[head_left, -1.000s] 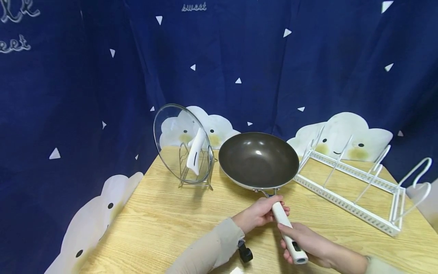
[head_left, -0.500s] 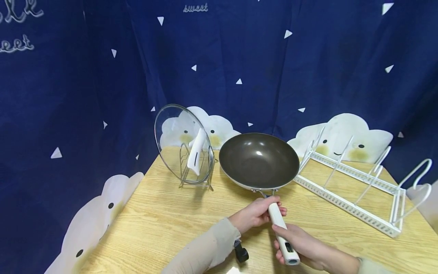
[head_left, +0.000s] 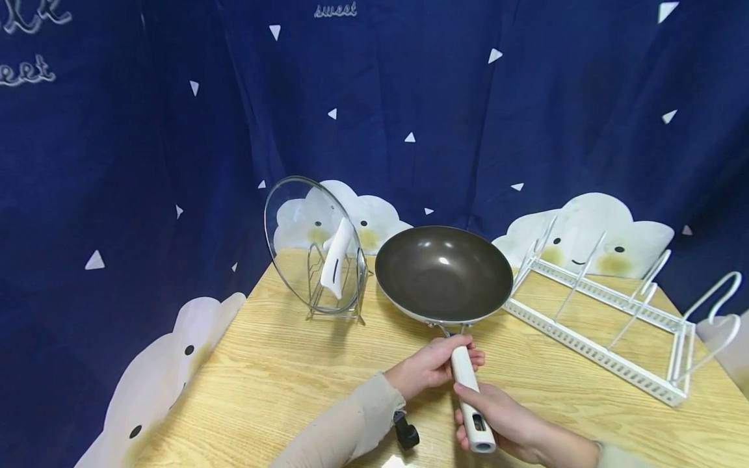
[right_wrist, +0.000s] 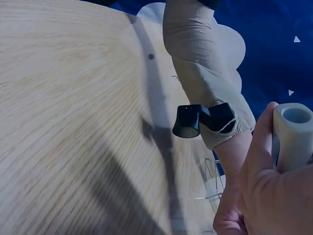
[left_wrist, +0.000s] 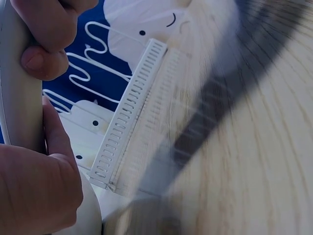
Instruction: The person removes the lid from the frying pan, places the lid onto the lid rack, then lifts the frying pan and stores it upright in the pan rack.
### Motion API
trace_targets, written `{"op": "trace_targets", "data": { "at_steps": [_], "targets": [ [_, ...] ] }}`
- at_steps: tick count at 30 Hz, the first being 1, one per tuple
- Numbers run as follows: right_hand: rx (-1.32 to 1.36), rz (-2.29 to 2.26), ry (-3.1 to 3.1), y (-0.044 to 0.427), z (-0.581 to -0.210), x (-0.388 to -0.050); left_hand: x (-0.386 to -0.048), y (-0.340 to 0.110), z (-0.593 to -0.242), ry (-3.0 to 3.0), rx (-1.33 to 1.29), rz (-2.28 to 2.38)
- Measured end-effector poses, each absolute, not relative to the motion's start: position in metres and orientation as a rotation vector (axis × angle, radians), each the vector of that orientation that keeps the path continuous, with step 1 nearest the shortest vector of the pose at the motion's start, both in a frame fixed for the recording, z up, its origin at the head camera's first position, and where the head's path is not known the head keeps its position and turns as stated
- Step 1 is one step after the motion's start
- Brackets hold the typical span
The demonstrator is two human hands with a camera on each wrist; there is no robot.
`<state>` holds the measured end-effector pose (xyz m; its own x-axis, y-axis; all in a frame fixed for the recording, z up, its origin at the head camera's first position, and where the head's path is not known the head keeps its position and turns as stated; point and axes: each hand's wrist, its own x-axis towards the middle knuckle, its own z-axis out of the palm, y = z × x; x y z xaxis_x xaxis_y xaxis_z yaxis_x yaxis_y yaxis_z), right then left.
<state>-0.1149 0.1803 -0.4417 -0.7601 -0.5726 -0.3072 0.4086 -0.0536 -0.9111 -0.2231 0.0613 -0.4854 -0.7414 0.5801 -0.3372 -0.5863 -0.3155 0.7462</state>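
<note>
1. Brown inside and pale along its outer wall, the pan [head_left: 443, 276] faces open side up, toward the middle of the worktop's [head_left: 281, 364] far edge.
2. Near the far left corner, the glass lid [head_left: 304, 250] already stands on edge, tilted, in the wire rack [head_left: 333, 316]; that piece looks settled to me.
3. Over by the far right corner lies the white rack [head_left: 592, 351]. The pan's rim comes just beside its left end; I can't tell whether they touch.
4. So the pan, I'd judge, is the piece not yet put down: it seems held above the wood, though its underside is hidden from me.
5. Left hand [head_left: 430, 365]: closed round the pan's white handle [head_left: 465, 370] just below the bowl, thumb on top.
6. Right hand [head_left: 500, 413]: wrapped round the same handle nearer its hollow end, thumb along the top, fingers curled underneath. Neither grip is spread.
</note>
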Motion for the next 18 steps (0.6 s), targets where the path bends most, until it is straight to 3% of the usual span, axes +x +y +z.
{"op": "trace_targets", "data": {
  "at_steps": [18],
  "targets": [
    [-0.127, -1.975, 1.512, 0.159, -0.443, -0.113, -0.224, 0.049, -0.483, 1.176, 0.034, 2.069]
  ]
}}
